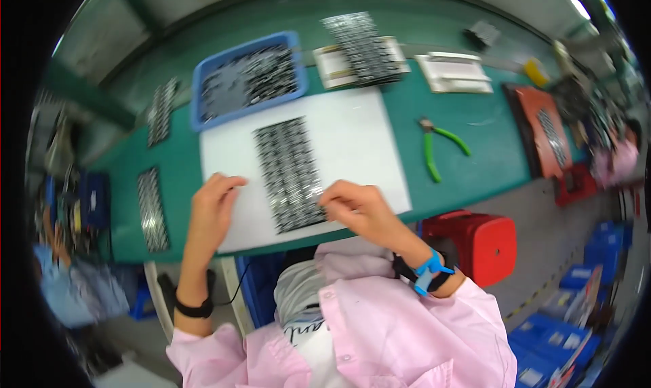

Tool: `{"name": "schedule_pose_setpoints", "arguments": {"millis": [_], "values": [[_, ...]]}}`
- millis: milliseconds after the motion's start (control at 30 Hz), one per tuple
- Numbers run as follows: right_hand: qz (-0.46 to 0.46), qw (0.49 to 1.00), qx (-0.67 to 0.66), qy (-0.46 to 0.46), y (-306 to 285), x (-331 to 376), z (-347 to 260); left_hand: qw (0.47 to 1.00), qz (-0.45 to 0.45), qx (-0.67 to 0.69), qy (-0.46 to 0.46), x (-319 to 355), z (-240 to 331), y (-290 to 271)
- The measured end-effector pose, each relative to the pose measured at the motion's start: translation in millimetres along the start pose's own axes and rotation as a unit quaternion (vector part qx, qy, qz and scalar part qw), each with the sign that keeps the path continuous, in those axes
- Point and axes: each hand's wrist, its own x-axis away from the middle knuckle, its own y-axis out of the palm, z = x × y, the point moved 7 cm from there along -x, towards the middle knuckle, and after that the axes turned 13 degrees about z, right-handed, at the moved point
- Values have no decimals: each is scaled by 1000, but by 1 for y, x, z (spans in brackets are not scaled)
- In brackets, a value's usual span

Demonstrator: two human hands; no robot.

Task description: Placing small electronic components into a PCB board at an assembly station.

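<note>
The right hand (356,205) pinches the near right corner of the component strip block (290,173), running near-to-far, while the open left hand (213,201) rests left of it.

I saw no screens or signs from the head view. At the far edge of the green bench lay a flat white package (454,72), rectangular, with pale bands across it. Just left of it sat a white card tray with tan edges (333,66), half covered by a dark strip of small parts. On the floor at my lower right stood blue cartons (549,351), some bearing white and red labels (575,351); their print was too blurred to make out.
</note>
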Motion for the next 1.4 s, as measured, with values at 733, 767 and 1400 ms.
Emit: {"name": "schedule_pose_setpoints", "arguments": {"millis": [733, 767, 1400], "values": [[15, 992, 118, 31, 18, -9, 3, 990, 130, 41, -31, 35, 2, 15], [18, 987, 158, -17, 21, -10, -3, 990, 131, 43, -35, 37, 0, 17], [47, 922, 324, -209, 32, -2, -8, 989, 132, -12, -69, 43, -15, 14]]}}
